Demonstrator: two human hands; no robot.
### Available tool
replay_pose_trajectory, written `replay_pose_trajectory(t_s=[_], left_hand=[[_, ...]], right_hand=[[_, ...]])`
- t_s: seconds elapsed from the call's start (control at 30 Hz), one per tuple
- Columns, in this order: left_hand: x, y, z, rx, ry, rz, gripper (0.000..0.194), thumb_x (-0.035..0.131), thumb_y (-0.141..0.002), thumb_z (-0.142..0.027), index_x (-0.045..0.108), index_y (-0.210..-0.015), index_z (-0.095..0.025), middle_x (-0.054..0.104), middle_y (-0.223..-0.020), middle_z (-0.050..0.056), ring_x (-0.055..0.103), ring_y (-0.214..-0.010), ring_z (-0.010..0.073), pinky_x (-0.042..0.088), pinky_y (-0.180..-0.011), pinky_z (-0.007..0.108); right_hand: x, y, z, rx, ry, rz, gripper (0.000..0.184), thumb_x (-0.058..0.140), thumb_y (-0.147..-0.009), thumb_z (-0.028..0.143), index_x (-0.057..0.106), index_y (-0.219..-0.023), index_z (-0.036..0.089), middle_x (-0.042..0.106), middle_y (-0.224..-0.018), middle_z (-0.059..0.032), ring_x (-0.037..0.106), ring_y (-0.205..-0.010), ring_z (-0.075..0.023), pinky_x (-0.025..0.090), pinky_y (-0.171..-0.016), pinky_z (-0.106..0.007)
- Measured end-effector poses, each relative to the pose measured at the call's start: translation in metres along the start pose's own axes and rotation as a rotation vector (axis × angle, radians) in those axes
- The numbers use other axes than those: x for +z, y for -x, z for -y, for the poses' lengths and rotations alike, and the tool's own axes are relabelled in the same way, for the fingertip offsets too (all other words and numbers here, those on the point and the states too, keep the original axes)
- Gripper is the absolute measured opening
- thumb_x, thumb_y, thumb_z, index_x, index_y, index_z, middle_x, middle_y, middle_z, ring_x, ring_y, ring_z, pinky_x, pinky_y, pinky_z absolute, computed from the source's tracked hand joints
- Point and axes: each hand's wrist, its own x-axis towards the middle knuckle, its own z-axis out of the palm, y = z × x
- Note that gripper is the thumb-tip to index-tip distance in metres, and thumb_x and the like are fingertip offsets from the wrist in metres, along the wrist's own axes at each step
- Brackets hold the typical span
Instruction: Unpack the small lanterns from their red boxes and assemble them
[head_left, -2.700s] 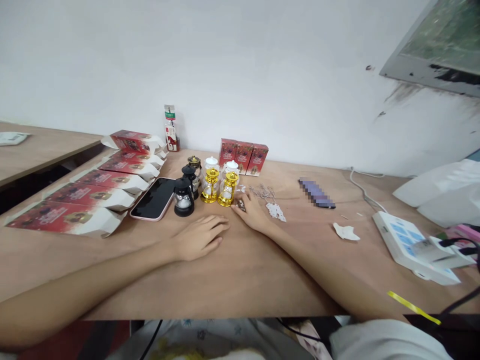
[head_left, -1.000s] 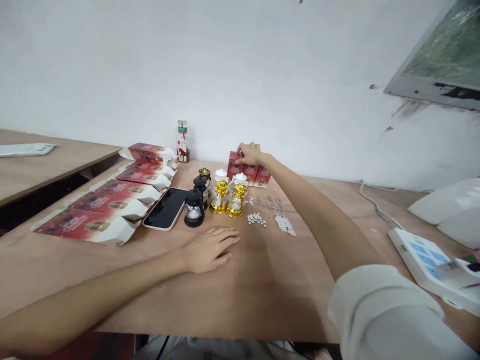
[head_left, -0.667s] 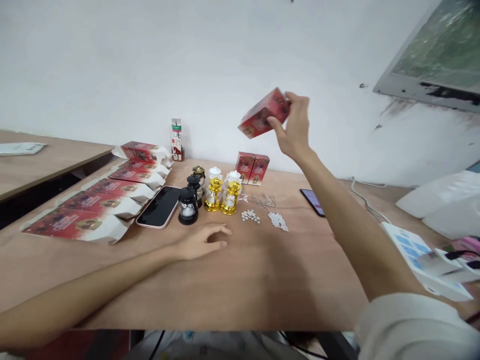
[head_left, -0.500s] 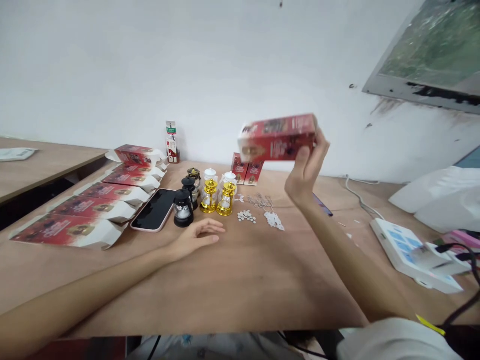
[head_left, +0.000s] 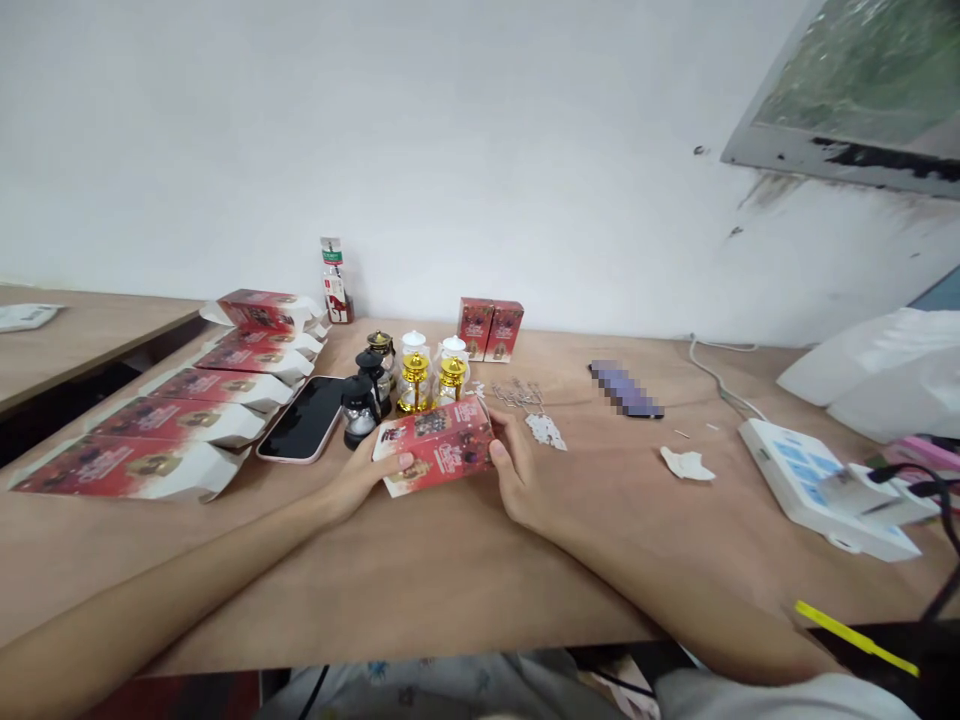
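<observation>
Red carton [head_left: 442, 440]: centre of view, printed face up, slanting from eight o'clock up toward two; whether it touches the bench cannot be told
Left hand [head_left: 361, 480]: grasping the carton's end at nine o'clock, thumb across the printed face, other fingers mostly hidden
Right hand [head_left: 517, 480]: grasping the end at three o'clock, thumb at the near edge, fingers curled behind
Two-ended grip: probably steadies the light card and stops it twisting
Miniature lanterns [head_left: 414, 385]: upright in a tight cluster at eleven o'clock, gold, black, bronze-toned and white, likely bunched for easy reach
Standing cartons [head_left: 504, 330]: two, side by side at one o'clock, seemingly set back to leave working room
Lying cartons [head_left: 184, 420]: a row toward nine o'clock, white flaps out, all turned alike, perhaps so each end is quick to find
White pieces [head_left: 546, 431]: loose heap at three o'clock, apart from thin silvery bits [head_left: 519, 393] at two, too small to identify
Dark phone [head_left: 302, 420]: at nine o'clock, between lying cartons and lanterns
Bench [head_left: 450, 580]: brown, wood-look, with a white power strip [head_left: 795, 475] at three o'clock
Wall [head_left: 487, 150]: pale, across twelve o'clock, scuffed toward two
</observation>
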Motion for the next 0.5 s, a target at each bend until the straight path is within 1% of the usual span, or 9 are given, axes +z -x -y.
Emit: replay_pose_trajectory(t_s=[0.13, 0.23, 0.37, 0.5], left_hand=[[-0.0009, -0.0011, -0.0004, -0.011, 0.004, 0.022, 0.074, 0.081, -0.051, -0.048, 0.054, -0.112, -0.018, 0.067, -0.109, 0.010, 0.063, -0.099, 0.0306, 0.049, -0.089, 0.041], [-0.0011, -0.0009, -0.0006, -0.011, -0.001, 0.014, 0.073, 0.081, -0.051, -0.047, 0.054, -0.111, -0.017, 0.067, -0.108, 0.010, 0.064, -0.099, 0.0300, 0.048, -0.090, 0.041], [-0.0002, -0.0005, -0.0015, -0.005, -0.028, 0.006, 0.073, 0.082, -0.049, -0.049, 0.055, -0.109, -0.016, 0.068, -0.106, 0.010, 0.064, -0.097, 0.0295, 0.048, -0.089, 0.041], [0.0005, 0.0000, -0.0020, 0.010, -0.048, -0.007, 0.073, 0.081, -0.050, -0.051, 0.055, -0.108, -0.015, 0.068, -0.103, 0.010, 0.064, -0.094, 0.0287, 0.048, -0.088, 0.041]], right_hand=[[-0.0006, 0.0009, -0.0024, 0.055, -0.078, 0.011, 0.038, 0.034, -0.092, 0.045, 0.046, -0.119, 0.022, 0.058, -0.114, -0.0080, 0.053, -0.108, -0.0211, 0.043, -0.092, -0.037], [0.0007, 0.0010, -0.0036, 0.085, -0.105, 0.010, 0.036, 0.033, -0.092, 0.046, 0.047, -0.117, 0.023, 0.059, -0.115, -0.0067, 0.053, -0.109, -0.0210, 0.043, -0.092, -0.036], [0.0015, 0.0000, -0.0043, 0.100, -0.102, 0.007, 0.036, 0.030, -0.093, 0.046, 0.048, -0.115, 0.023, 0.059, -0.114, -0.0065, 0.054, -0.107, -0.0204, 0.043, -0.091, -0.036], [0.0003, -0.0016, -0.0027, 0.084, -0.054, 0.008, 0.036, 0.027, -0.094, 0.045, 0.051, -0.111, 0.023, 0.061, -0.108, -0.0059, 0.057, -0.100, -0.0201, 0.045, -0.087, -0.036]])
